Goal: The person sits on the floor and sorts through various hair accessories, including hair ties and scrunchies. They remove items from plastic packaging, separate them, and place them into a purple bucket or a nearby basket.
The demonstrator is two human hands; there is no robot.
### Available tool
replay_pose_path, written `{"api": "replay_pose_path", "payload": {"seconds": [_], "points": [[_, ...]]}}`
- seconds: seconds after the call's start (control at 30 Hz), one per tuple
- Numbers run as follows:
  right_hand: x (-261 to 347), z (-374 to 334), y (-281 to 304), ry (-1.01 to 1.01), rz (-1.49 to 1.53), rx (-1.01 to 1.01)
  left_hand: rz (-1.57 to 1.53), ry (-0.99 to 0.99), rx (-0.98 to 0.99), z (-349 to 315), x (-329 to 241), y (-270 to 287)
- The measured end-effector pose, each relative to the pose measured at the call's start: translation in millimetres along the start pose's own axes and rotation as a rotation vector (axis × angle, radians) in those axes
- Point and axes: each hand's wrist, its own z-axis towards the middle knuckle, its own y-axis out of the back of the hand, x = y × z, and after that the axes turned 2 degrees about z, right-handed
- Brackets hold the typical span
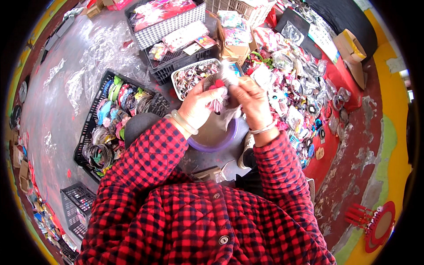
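Two hands work together: the left hand (197, 107) and the right hand (250, 100), each wrist with one bangle. They share one small hair ornament (217, 93) with red and pink parts. One purple bowl (213, 142) sits below them. One white basket (194, 76) lies just beyond. One long black crate (90, 128) holds hairbands, too many to count.

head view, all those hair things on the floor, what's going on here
A person in a red and black checked jacket sits among crates and piles of small hair accessories. The left hand and right hand are raised together, both pinching a small hair piece with a red bit and pink tassel and what looks like a clear plastic sleeve. A purple basin sits just below the hands. A black crate of headbands lies to the person's left.
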Motion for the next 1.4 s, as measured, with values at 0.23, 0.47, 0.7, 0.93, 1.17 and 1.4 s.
{"api": "replay_pose_path", "payload": {"seconds": [0.23, 0.47, 0.7, 0.93, 1.17, 1.4], "points": [[-21.7, 6.7, -2.5, 0.441, -0.447, -0.047, -0.026, 0.016, 0.006, -0.3, 7.0, 23.5], [-21.5, 5.6, 6.6, 0.371, -0.760, -0.106, -0.038, -0.088, -0.024, 4.4, -8.5, 16.1], [-12.0, 27.2, 53.9, 0.311, -0.278, -0.331, 0.013, -0.069, -0.024, 2.9, -10.8, 5.2], [29.1, 12.2, 22.0, 0.150, 0.192, -0.337, 0.400, -0.045, 0.007, -0.9, -0.5, 7.7], [6.0, 1.2, -8.0, 0.306, -0.563, 0.014, 0.446, -0.045, -0.050, 0.1, 4.4, 3.5], [-19.8, 5.5, -18.2, 0.462, -0.683, -0.119, 0.566, -0.059, 0.015, -2.0, 4.8, 7.0]]}}
